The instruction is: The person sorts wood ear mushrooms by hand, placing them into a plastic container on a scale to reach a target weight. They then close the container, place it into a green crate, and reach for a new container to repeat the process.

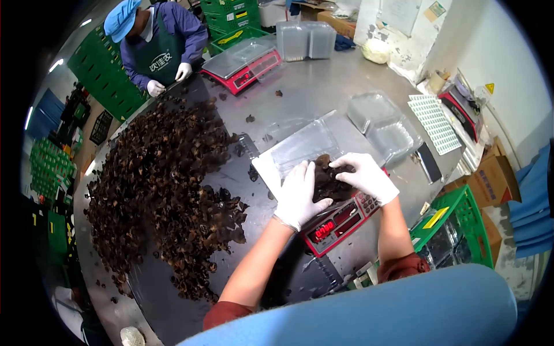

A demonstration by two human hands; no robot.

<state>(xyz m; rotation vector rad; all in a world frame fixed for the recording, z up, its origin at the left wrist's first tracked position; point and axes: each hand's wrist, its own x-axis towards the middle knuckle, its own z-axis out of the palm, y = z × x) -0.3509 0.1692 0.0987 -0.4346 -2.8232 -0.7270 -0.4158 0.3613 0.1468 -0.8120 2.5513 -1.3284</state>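
Observation:
Dark wood ear mushrooms (pixel 332 187) fill a clear plastic clamshell box, its lid (pixel 306 147) folded back on the far side. Beneath the box is a red weighing scale (pixel 340 222) with lit red digits, too blurred to read. My left hand (pixel 297 197), in a white glove, lies along the box's left side with fingers stretched and thumb apart. From the right, my gloved right hand (pixel 366 180) reaches over the mushrooms, fingers curled onto them at the box's far edge. Its fingertips partly hide what they grip. A large heap of wood ears (pixel 167 190) spreads over the table to the left.
Empty clear boxes (pixel 384 127) stand right of the lid, near a dark phone-like slab (pixel 428 163). Another red scale (pixel 245 66) and stacked boxes (pixel 306 40) are farther back. Across the table stands a co-worker (pixel 158 49). A green crate (pixel 456 225) is at right.

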